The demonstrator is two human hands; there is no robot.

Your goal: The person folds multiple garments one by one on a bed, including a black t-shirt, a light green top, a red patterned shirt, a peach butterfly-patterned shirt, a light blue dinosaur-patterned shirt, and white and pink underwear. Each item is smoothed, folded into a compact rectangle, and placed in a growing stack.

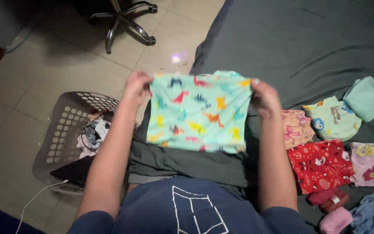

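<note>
I hold up a small mint-green garment (pixel 200 113) printed with colourful dinosaurs, spread flat in front of me. My left hand (pixel 136 88) grips its upper left corner and my right hand (pixel 264 98) grips its upper right corner. It hangs above the edge of a bed covered with a dark grey sheet (pixel 308 43). Below the garment lies a bunched dark green cloth (pixel 182 161).
Folded children's clothes lie on the bed at right: a pink one (pixel 297 128), a red one (pixel 321 164), a mint one with a blue face (pixel 332 119), a teal one (pixel 365 98). A grey laundry basket (pixel 63 130) stands on the tiled floor at left. An office chair base (pixel 124 19) is at the top.
</note>
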